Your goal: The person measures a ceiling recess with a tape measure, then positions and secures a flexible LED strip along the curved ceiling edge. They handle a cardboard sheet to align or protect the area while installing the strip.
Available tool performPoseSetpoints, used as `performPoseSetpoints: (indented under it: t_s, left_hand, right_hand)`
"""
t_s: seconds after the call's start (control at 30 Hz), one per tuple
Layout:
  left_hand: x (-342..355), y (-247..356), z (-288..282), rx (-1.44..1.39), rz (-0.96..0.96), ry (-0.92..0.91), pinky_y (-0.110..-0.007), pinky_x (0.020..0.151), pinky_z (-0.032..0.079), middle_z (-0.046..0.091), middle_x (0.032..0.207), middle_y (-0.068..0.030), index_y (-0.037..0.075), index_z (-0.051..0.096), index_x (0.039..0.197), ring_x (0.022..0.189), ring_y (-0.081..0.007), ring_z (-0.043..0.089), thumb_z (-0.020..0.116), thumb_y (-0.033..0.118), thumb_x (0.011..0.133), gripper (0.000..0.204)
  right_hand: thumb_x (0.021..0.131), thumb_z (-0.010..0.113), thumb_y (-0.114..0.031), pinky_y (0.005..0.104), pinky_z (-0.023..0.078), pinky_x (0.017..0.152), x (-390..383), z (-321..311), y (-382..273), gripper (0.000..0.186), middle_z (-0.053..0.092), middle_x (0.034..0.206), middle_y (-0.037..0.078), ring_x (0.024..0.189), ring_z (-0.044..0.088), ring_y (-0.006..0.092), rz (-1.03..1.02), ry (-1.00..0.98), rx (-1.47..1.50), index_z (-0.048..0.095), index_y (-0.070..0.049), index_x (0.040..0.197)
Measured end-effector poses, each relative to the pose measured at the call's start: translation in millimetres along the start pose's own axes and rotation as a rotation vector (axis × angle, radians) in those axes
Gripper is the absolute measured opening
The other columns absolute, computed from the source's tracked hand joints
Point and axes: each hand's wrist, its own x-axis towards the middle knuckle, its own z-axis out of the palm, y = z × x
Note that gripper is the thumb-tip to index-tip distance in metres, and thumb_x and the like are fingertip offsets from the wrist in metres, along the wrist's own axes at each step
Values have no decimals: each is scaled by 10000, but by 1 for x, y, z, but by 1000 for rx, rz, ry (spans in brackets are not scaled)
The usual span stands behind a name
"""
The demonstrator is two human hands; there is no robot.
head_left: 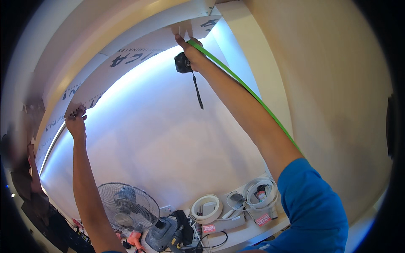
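A glossy laminate panel (147, 45) with dark print curves overhead under the lit recess. At its left end my left hand (76, 125) is raised, its fingers closed on the panel's edge. My right hand (195, 54) reaches up to the panel's right part, thumb pointing up near its lower edge. In that hand is a tape measure (182, 63) with a black body and a dangling wrist strap (197, 90). Its green blade (249, 89) runs out from the hand and down behind my right forearm toward the lower right.
Below, a wire-cage fan (128, 206) stands beside a grey machine (162, 234) and an orange tool (135, 239). A cream roll of banding (193, 213), a clear coil (272, 194) and boxes lie on a ledge (249, 230). A co-worker (31, 181) is at far left.
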Motion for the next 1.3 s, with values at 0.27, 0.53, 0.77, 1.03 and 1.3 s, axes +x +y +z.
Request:
performPoseSetpoints:
  t_s: [0.27,0.53,0.77,1.03,1.3]
  left_hand:
    - [34,-2,37,-33,-38,-2,-283,686,579,712,951,-115,-40,667,1098,802,-165,691,735,95,928,228]
    - [44,-8,60,-62,-75,22,-276,724,600,706,979,-114,-54,651,1118,813,-170,690,738,91,935,249]
    - [41,-18,70,-112,-78,22,-279,741,607,703,989,-112,-46,645,1137,823,-170,694,727,88,944,249]
    - [47,-29,73,-144,-106,1,-283,732,606,700,989,-111,-47,644,1123,829,-173,697,722,83,941,237]
    - [57,-32,72,-160,-109,-80,-301,785,625,700,1039,-133,-40,624,1162,876,-211,725,721,64,935,268]
  right_hand:
    - [837,838,-391,455,441,1080,56,21,-5,1044,459,1502,246,1354,484,361,-48,30,92,218,-3,1584]
    - [826,842,-377,441,463,1074,103,11,-5,1104,527,1440,264,1309,547,370,-129,130,-105,122,-89,1611]
    - [850,831,-329,445,473,1046,113,13,-3,911,596,1363,211,1268,575,346,-171,167,-89,252,-131,1525]
    - [844,849,-379,474,439,1060,111,9,-8,965,514,1438,209,1311,497,330,-255,73,-30,263,-91,1553]
    - [843,845,-398,434,449,1062,136,0,-7,1025,525,1435,226,1310,518,339,-295,187,-175,217,-44,1572]
